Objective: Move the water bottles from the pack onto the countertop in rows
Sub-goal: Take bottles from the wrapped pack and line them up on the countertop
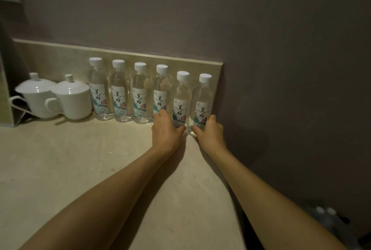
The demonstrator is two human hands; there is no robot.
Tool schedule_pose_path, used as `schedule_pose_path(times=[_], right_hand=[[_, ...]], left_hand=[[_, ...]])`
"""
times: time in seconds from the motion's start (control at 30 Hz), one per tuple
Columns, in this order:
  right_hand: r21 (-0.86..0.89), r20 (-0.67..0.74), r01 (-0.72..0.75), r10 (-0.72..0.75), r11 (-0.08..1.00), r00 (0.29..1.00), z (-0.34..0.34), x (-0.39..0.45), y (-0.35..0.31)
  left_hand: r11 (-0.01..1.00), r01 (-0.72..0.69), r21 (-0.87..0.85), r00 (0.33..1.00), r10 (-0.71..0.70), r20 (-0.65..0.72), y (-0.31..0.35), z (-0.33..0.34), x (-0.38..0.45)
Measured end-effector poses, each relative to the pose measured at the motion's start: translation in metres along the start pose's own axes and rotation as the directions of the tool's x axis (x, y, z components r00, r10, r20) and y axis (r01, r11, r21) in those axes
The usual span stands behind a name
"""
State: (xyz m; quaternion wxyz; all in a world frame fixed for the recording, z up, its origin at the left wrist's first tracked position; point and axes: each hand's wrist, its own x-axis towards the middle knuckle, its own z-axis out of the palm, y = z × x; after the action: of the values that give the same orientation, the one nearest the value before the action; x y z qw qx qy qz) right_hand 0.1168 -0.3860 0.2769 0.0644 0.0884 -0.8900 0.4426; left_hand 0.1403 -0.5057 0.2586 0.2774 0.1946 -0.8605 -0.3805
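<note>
Wrapping around the lower part of two upright bottles, the fingers of both hands are closed in a grasp: the left hand [165, 129] grips the fifth water bottle [181, 99] from the left, and the right hand [209, 131] grips the sixth water bottle [203, 101], the one nearest the right wall [291, 89]. Both held bottles stand on the table [80, 159], just beside each other and slightly nearer than the other four. Those four water bottles [128, 91] stand in a row to the left, white caps up, labels facing near, close against the low beige backsplash [60, 57] at the far edge of the table. Left of the row sit two white lidded cups [58, 99], touching or almost touching each other, handles pointing left. Both bare forearms reach in from the near edge. At the near right corner, below the table edge, the pack [327, 219] shows blurred, with two bottle caps visible.
</note>
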Motion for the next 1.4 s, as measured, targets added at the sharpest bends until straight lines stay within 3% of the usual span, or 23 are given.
schedule_pose_path(times=[0.2, 0.37, 0.53, 0.63, 1.4], right_hand=[[-0.041, -0.004, 0.006, -0.006, 0.999, 1.000, 0.005, 0.011, -0.001], [-0.065, 0.005, 0.025, -0.024, 0.998, 1.000, 0.002, 0.014, 0.004], [-0.068, 0.026, 0.038, -0.036, 0.997, 0.999, 0.001, 0.020, 0.007], [-0.062, 0.027, 0.045, -0.043, 0.997, 0.999, 0.002, 0.024, 0.007], [-0.072, 0.015, 0.072, -0.071, 0.995, 0.997, 0.010, 0.046, 0.011]], left_hand=[[0.999, -0.035, 0.017, 0.998, 0.036, -0.044, 0.000, 0.005, 0.004], [0.996, -0.061, 0.070, 0.998, 0.060, 0.008, -0.002, 0.000, 0.010], [0.906, -0.181, 0.382, 0.982, 0.149, 0.114, 0.000, -0.008, 0.019], [0.855, -0.216, 0.472, 0.975, 0.161, 0.154, 0.004, -0.006, 0.023], [0.864, -0.186, 0.468, 0.979, 0.120, 0.168, 0.005, 0.011, 0.043]])
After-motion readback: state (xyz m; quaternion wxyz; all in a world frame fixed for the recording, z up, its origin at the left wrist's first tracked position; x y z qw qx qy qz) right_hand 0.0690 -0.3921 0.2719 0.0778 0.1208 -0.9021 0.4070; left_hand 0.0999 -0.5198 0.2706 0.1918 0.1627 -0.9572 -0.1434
